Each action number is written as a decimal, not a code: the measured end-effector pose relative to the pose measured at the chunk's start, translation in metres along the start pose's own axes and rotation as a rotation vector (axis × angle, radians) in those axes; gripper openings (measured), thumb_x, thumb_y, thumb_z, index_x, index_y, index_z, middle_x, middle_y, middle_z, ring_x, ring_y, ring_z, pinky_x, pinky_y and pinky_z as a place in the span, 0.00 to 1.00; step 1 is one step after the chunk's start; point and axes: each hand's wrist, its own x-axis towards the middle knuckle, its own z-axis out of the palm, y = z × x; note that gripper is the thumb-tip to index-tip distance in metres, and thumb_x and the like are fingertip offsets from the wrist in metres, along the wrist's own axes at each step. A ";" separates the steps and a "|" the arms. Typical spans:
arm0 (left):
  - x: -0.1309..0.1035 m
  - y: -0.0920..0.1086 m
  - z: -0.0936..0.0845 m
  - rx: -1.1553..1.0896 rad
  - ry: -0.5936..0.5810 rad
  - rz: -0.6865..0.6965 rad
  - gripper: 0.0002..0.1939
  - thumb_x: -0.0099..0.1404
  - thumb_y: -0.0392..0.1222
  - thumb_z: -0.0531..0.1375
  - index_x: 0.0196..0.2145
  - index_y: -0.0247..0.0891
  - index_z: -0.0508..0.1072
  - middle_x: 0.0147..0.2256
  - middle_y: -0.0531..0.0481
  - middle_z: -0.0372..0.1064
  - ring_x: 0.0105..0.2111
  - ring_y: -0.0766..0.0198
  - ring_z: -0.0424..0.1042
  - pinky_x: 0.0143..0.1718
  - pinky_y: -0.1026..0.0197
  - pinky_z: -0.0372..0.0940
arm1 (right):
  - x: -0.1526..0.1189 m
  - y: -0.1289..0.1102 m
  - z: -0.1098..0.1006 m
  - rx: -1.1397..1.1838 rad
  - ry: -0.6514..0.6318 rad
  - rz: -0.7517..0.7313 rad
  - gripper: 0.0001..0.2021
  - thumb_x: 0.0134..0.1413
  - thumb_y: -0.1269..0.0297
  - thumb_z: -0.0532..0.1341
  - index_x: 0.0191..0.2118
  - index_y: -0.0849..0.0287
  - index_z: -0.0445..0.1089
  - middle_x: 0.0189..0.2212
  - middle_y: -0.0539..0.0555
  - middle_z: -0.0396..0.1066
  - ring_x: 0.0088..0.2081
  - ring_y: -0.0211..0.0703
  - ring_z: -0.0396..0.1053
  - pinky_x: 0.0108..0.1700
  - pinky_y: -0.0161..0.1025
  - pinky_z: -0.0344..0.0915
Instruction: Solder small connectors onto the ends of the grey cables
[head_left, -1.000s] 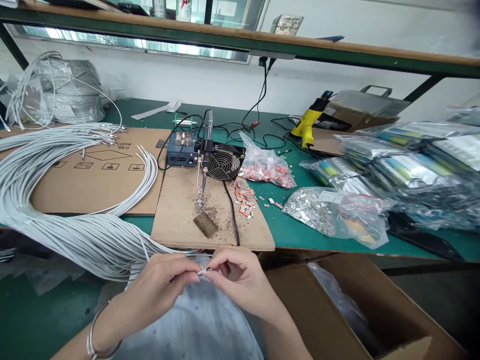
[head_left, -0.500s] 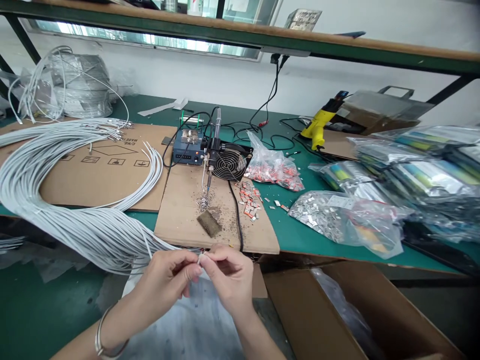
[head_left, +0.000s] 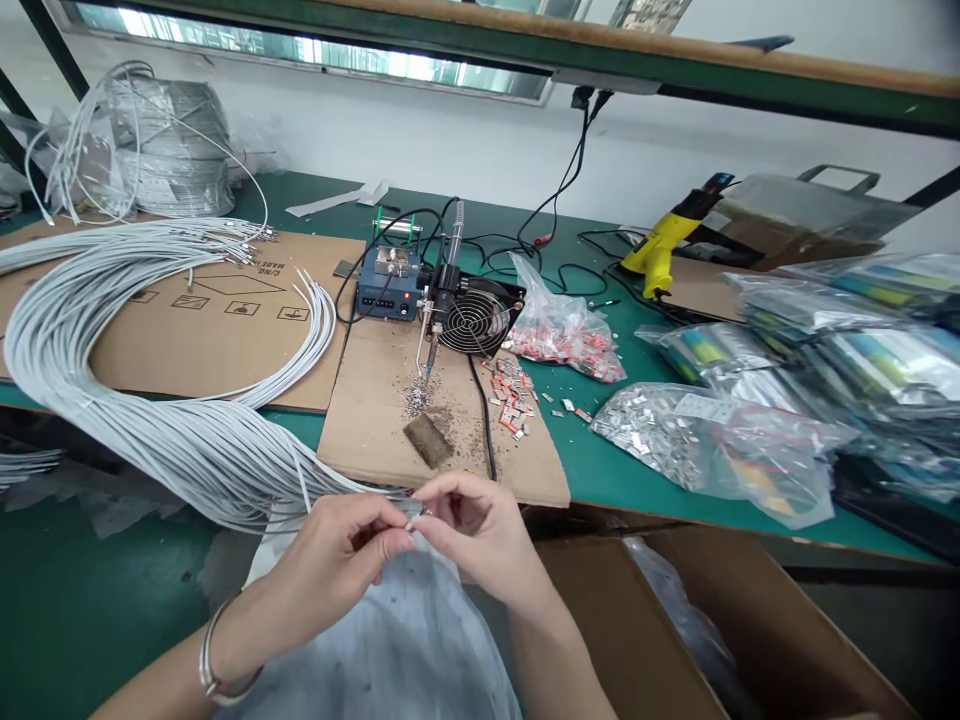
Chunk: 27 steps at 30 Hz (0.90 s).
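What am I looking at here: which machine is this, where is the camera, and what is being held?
There is no robot: these are a person's bare hands, seen by one camera on their head, looking forward and down. The left hand and right hand meet fingertip to fingertip at a small pale piece, too small to identify. Beyond is a green table with a bundle of pale cables, an upright iron, apparently for soldering, a blue unit, a round fan, a bag of orange-and-silver parts, a bag of silvery pieces and a yellow tool.
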 end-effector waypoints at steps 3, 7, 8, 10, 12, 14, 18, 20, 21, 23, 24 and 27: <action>0.001 0.001 0.000 0.073 -0.003 0.018 0.14 0.64 0.44 0.53 0.26 0.34 0.68 0.18 0.55 0.60 0.19 0.72 0.59 0.21 0.70 0.53 | 0.000 0.001 -0.003 0.098 -0.001 0.012 0.03 0.44 0.71 0.65 0.24 0.60 0.71 0.19 0.49 0.64 0.21 0.35 0.56 0.23 0.33 0.52; 0.003 0.000 0.004 -0.036 0.009 -0.022 0.13 0.63 0.45 0.53 0.27 0.34 0.69 0.18 0.55 0.60 0.18 0.72 0.60 0.20 0.69 0.54 | -0.004 0.008 0.016 0.297 0.186 -0.022 0.06 0.43 0.73 0.65 0.20 0.61 0.70 0.16 0.48 0.62 0.20 0.34 0.55 0.22 0.31 0.52; 0.003 -0.001 0.005 -0.081 0.020 -0.034 0.13 0.63 0.46 0.53 0.27 0.34 0.68 0.18 0.55 0.59 0.18 0.72 0.59 0.19 0.69 0.54 | -0.005 0.010 0.024 0.331 0.235 -0.033 0.07 0.44 0.73 0.65 0.21 0.61 0.69 0.16 0.47 0.62 0.20 0.33 0.56 0.22 0.31 0.52; 0.004 -0.004 0.007 -0.165 0.041 -0.055 0.14 0.62 0.47 0.54 0.26 0.34 0.66 0.17 0.56 0.57 0.17 0.71 0.59 0.19 0.70 0.54 | -0.007 0.015 0.039 0.377 0.315 -0.052 0.07 0.48 0.71 0.63 0.22 0.60 0.69 0.17 0.47 0.62 0.21 0.33 0.57 0.23 0.30 0.54; 0.005 -0.008 0.008 -0.216 0.046 -0.066 0.14 0.62 0.48 0.54 0.26 0.34 0.64 0.16 0.57 0.57 0.17 0.71 0.59 0.18 0.70 0.54 | -0.007 0.018 0.048 0.431 0.362 -0.058 0.07 0.50 0.69 0.62 0.23 0.59 0.68 0.18 0.47 0.61 0.21 0.33 0.58 0.24 0.31 0.56; 0.004 -0.010 0.007 -0.205 0.042 -0.063 0.14 0.62 0.48 0.54 0.26 0.34 0.65 0.16 0.57 0.57 0.17 0.71 0.59 0.18 0.70 0.55 | -0.003 0.018 0.047 0.486 0.372 -0.045 0.09 0.50 0.66 0.63 0.22 0.59 0.66 0.17 0.46 0.58 0.19 0.33 0.56 0.22 0.31 0.55; 0.001 -0.009 -0.003 -0.187 0.064 -0.069 0.14 0.62 0.48 0.54 0.28 0.33 0.67 0.19 0.55 0.58 0.16 0.72 0.60 0.17 0.70 0.54 | 0.006 0.013 0.020 0.539 0.422 -0.051 0.17 0.53 0.60 0.61 0.17 0.59 0.60 0.14 0.43 0.47 0.17 0.32 0.46 0.19 0.29 0.49; 0.000 -0.007 -0.008 -0.241 0.070 -0.089 0.16 0.61 0.50 0.55 0.28 0.33 0.67 0.21 0.54 0.59 0.15 0.73 0.59 0.16 0.70 0.54 | 0.007 0.010 0.007 0.503 0.416 -0.043 0.12 0.50 0.63 0.64 0.20 0.59 0.66 0.14 0.44 0.52 0.18 0.32 0.49 0.20 0.30 0.50; 0.000 -0.005 -0.009 -0.254 0.066 -0.090 0.16 0.61 0.51 0.55 0.28 0.33 0.67 0.21 0.54 0.60 0.15 0.73 0.59 0.16 0.70 0.54 | 0.006 0.008 0.004 0.451 0.368 -0.024 0.06 0.46 0.66 0.66 0.23 0.59 0.70 0.16 0.45 0.57 0.20 0.32 0.52 0.21 0.30 0.51; 0.000 -0.003 -0.011 -0.230 0.046 -0.066 0.16 0.61 0.51 0.55 0.28 0.32 0.68 0.20 0.55 0.58 0.15 0.73 0.59 0.16 0.70 0.53 | 0.005 0.005 0.003 0.301 0.214 0.022 0.05 0.41 0.71 0.68 0.29 0.60 0.74 0.19 0.49 0.63 0.22 0.34 0.55 0.23 0.31 0.52; 0.000 -0.001 -0.011 -0.198 0.036 -0.046 0.16 0.61 0.50 0.55 0.28 0.32 0.69 0.18 0.56 0.57 0.15 0.73 0.58 0.16 0.71 0.53 | 0.005 0.003 0.004 0.225 0.146 0.032 0.06 0.40 0.71 0.68 0.30 0.60 0.75 0.20 0.49 0.64 0.22 0.35 0.56 0.23 0.32 0.52; 0.000 0.001 -0.010 -0.097 0.018 -0.012 0.16 0.63 0.49 0.54 0.29 0.32 0.70 0.17 0.57 0.55 0.16 0.73 0.57 0.18 0.71 0.51 | 0.005 -0.003 0.010 0.100 0.075 0.008 0.01 0.43 0.70 0.65 0.24 0.61 0.73 0.18 0.49 0.64 0.21 0.35 0.56 0.23 0.33 0.53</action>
